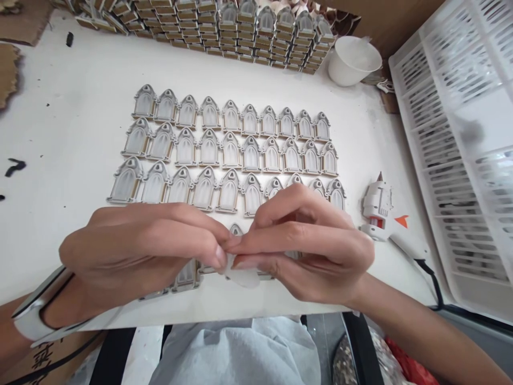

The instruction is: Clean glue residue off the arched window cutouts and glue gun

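Between the fingertips of my left hand [160, 240] and my right hand [304, 246] is a small translucent white sheet piece [245, 277]. Both hands pinch it close together above the front of the table, and its upper part is hidden by the fingers. Beyond and beneath the hands lie rows of small grey arched window-shaped pieces [209, 147] with pale panels inside. My hands cover much of the front row, where one arched piece [186, 276] shows below my left hand.
Stacks of similar arched pieces [240, 32] line the table's back. A white cup [354, 61] stands at the back right. To the right are a glue gun [377, 206] with a cable, an orange scrap [402, 221] and a white slatted plastic crate [452, 160]. Dark scraps [16, 167] lie left.
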{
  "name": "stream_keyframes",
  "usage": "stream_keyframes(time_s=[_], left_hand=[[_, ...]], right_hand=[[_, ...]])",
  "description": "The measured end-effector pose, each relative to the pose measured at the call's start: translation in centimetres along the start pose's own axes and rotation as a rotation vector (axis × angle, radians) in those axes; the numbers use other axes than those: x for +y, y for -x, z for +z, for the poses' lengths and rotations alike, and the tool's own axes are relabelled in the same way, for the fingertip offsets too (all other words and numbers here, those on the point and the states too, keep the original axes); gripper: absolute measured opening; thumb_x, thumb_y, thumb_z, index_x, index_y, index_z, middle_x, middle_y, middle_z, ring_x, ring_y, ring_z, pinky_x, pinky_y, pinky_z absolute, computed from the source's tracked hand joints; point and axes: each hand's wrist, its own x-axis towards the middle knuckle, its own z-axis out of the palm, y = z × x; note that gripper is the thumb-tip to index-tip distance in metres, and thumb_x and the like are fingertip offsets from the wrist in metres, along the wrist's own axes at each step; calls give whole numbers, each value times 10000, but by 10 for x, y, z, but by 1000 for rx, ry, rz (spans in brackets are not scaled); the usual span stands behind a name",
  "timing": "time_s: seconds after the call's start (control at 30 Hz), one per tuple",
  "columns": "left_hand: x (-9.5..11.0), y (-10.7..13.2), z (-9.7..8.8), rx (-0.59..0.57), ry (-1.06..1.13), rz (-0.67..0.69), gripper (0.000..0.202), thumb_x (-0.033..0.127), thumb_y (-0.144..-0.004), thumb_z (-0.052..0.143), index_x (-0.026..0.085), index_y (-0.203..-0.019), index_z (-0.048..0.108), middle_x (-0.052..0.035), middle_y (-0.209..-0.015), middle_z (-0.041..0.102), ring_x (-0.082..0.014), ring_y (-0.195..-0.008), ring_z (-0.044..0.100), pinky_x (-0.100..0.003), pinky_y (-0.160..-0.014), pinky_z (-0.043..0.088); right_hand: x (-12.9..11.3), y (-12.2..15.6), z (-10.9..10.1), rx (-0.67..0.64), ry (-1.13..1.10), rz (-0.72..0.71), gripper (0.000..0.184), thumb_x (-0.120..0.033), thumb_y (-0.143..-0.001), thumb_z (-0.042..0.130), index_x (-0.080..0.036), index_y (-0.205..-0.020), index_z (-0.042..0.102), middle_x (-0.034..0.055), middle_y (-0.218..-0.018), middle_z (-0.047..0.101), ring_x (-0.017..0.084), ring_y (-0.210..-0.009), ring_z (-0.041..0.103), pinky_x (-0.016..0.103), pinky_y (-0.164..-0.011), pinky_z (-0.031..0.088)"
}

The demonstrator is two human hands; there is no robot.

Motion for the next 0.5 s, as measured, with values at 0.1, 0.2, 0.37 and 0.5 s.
stream_keyframes(time_s=[0.1,0.2,0.37,0.5], left_hand=[[0,2,-1,14,3,-2,394,-69,-938,763,272,-1098,880,10,-1119,959,-161,-828,919,-181,-704,771],[1,2,0,87,-5,-6,409,-90,-930,724,270,-1048,879,29,-1066,956,-141,-801,906,-157,-711,758],[2,2,-4,-4,44,-23,432,-101,-937,708,261,-1098,881,2,-1110,958,-185,-863,928,-207,-725,790],[-1,6,-2,-1,53,-16,414,-97,-972,680,244,-1112,868,-7,-1124,954,-180,-906,932,-203,-757,792]], right_hand=[[-1,0,-1,-20,37,-17,77,-185,-1040,944,-130,-1087,918,33,-985,796,110,-819,748,238,-750,680],[-3,0,-1,-36,64,4,28,-167,-1064,912,-154,-1087,900,29,-999,798,121,-826,741,257,-752,682],[-5,1,4,-35,-30,57,73,-167,-1126,828,-123,-1080,865,48,-1007,753,137,-872,738,275,-772,681],[-6,2,5,-62,-60,85,111,-139,-1167,747,-137,-1087,823,45,-1025,764,150,-938,756,286,-788,679]])
